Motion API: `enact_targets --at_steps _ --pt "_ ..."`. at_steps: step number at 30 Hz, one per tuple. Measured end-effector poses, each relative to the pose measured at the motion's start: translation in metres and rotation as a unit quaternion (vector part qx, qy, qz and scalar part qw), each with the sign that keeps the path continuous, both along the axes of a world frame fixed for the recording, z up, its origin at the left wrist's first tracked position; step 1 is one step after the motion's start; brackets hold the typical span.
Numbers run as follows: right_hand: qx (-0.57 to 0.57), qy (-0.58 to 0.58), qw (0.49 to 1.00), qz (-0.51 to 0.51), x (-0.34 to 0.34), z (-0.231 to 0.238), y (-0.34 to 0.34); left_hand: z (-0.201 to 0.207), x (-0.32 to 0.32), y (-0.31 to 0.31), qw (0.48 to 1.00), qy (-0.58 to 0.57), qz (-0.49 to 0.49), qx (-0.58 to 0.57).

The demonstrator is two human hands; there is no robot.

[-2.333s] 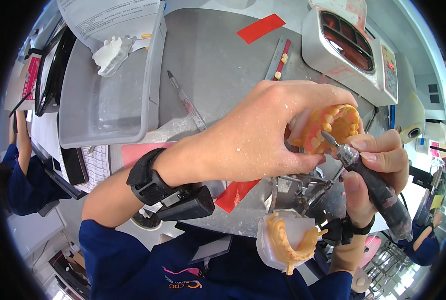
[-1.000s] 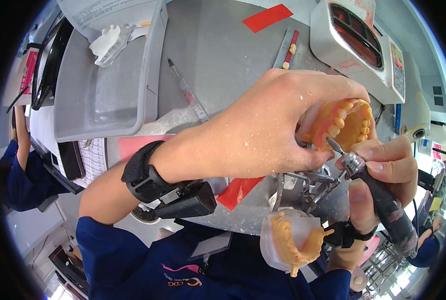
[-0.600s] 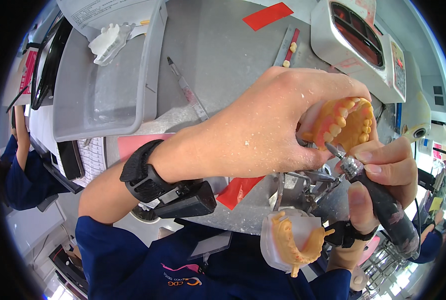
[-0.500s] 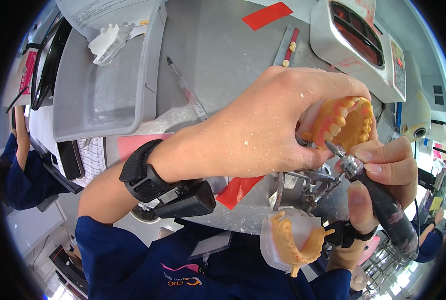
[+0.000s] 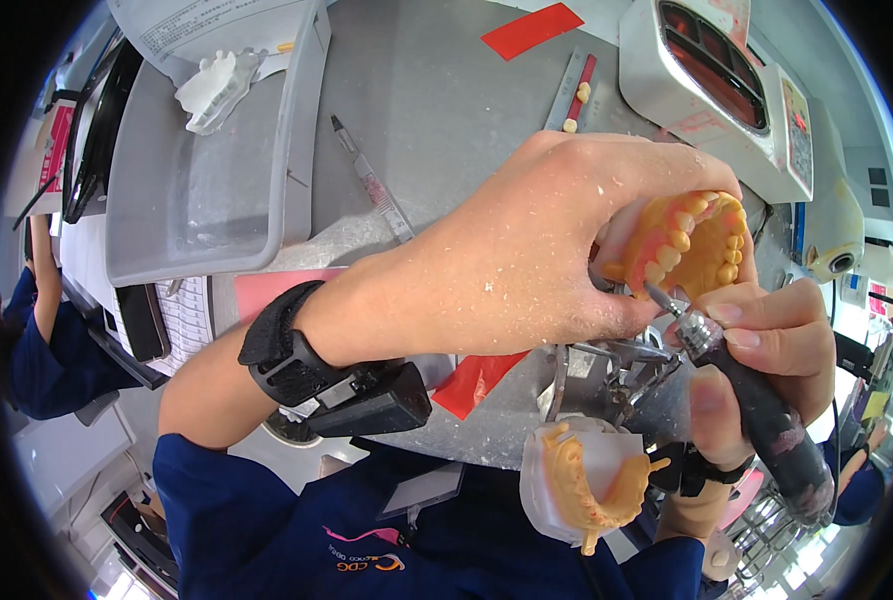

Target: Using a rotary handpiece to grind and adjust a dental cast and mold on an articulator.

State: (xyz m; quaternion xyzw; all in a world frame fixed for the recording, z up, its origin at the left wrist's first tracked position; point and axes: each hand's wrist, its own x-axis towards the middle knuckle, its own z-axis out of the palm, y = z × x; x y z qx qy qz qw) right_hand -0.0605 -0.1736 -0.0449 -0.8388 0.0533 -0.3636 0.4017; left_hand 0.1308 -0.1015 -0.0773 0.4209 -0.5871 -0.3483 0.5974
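Note:
My left hand (image 5: 586,240) is wrapped round a yellow dental model (image 5: 701,262) with pink wax and cream teeth along its arch. Pale crumbs are scattered over the back of that hand. Between the thumb and fingers of my right hand (image 5: 771,350) is a black rotary handpiece (image 5: 766,420) with a metal collar. Its grey pointed bur reaches the lower left end of the tooth row; whether it touches cannot be made out. Below my hands, a second yellow jaw model (image 5: 586,495) on a white base stands by a metal articulator (image 5: 616,380), which is partly hidden.
On the left a grey tray (image 5: 291,200) holds a white plaster cast (image 5: 216,92) and paper. A marked knife-like tool (image 5: 371,180), red wax sheet (image 5: 531,31) and a wax strip with teeth (image 5: 580,95) lie on the grey bench. A white device (image 5: 646,70) stands at back right.
The bur and handpiece have shifted very slightly left and down along the model's edge, with my right hand. My left hand keeps its hold almost unmoved.

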Motion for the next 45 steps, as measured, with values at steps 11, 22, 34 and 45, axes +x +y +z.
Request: enact_targets --at_steps 11,22,34,45 --pt "0.106 -0.073 0.991 -0.047 0.002 -0.009 0.008 0.0 -0.001 -0.001 1.0 -0.016 0.02 -0.016" --pt "0.093 -0.032 0.994 -0.045 -0.006 -0.002 0.001 0.0 -0.003 -0.002 0.999 -0.026 0.027 -0.014" --pt "0.288 -0.08 0.945 -0.134 -0.024 0.02 0.006 0.008 -0.001 0.005 0.997 0.034 -0.023 0.065" --pt "0.231 0.235 0.777 -0.537 -0.236 -0.019 0.003 0.055 0.017 0.038 0.973 -0.224 0.042 0.028"
